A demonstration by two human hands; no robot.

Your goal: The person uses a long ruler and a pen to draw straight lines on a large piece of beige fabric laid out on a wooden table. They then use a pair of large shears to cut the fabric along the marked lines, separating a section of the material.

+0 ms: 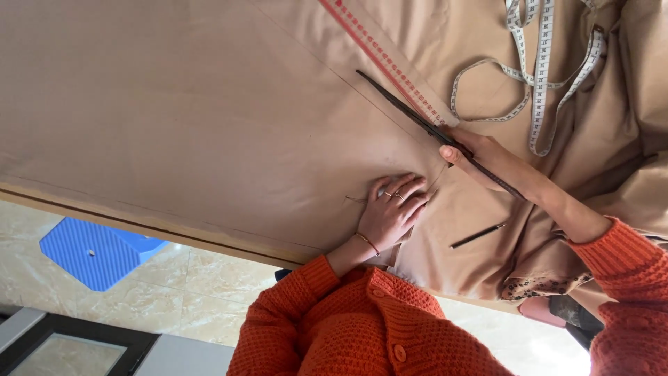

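Tan cloth [209, 118], orange knit sleeve [619, 257], possibly ridged blue stool [94, 252].

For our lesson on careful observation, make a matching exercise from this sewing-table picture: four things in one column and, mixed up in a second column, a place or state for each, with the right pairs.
Things:
1. scissors
2. pencil
3. tape measure
4. stool

Places or states:
A. blue, on the tiled floor beside the table
B. lying loose on the fabric between the two forearms
C. held in the right hand, blades along the ruler
D. white, looped in curls at the far side

Pairs: 1-C, 2-B, 3-D, 4-A
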